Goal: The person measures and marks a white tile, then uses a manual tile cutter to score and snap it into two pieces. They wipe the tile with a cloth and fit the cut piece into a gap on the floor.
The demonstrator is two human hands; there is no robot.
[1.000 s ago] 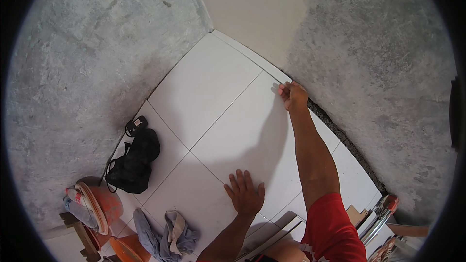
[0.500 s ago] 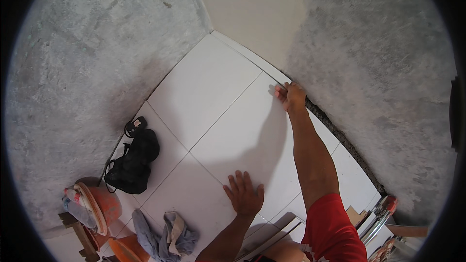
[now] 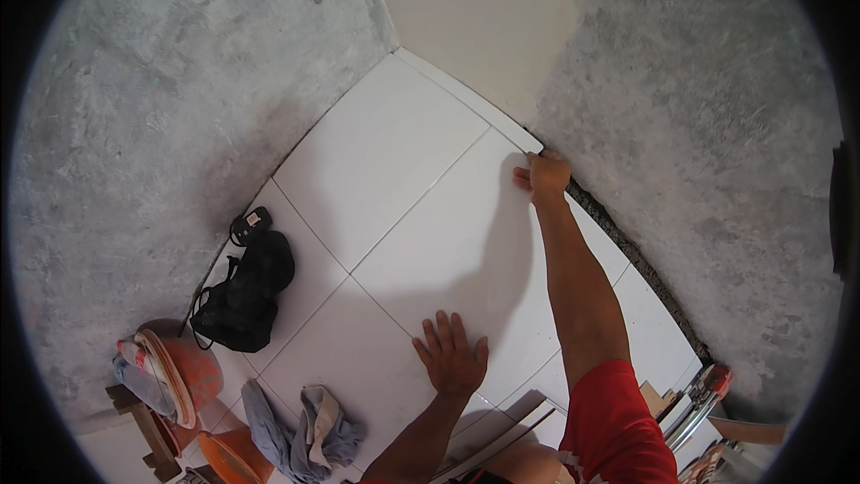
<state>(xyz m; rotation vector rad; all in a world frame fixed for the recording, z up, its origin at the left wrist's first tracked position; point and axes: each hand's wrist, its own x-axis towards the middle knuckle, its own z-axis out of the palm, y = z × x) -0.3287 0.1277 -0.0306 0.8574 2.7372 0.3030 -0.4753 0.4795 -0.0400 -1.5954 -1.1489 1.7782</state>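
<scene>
A narrow white tile strip (image 3: 475, 102) lies along the foot of the far wall, beside the large white floor tiles (image 3: 394, 148). At its near right end is my right hand (image 3: 548, 176), fingers curled and gripping that end by the wall. What the fingertips do under the palm is partly hidden. My left hand (image 3: 452, 360) rests flat on a floor tile nearer to me, fingers spread, holding nothing. Past the strip's end, a rough dark gap (image 3: 640, 260) runs between the tiles and the right wall.
Along the left wall lie a black bag (image 3: 246, 296) and a small black device (image 3: 253, 224). An orange bucket (image 3: 199, 372), grey-blue cloths (image 3: 309, 435) and an orange container (image 3: 235, 459) sit lower left. A red-ended metal tool (image 3: 712, 383) lies lower right.
The tile strip has come down level with the floor tiles; the dark line along its inner edge has thinned. My right hand stays at its end, and my left hand keeps its place.
</scene>
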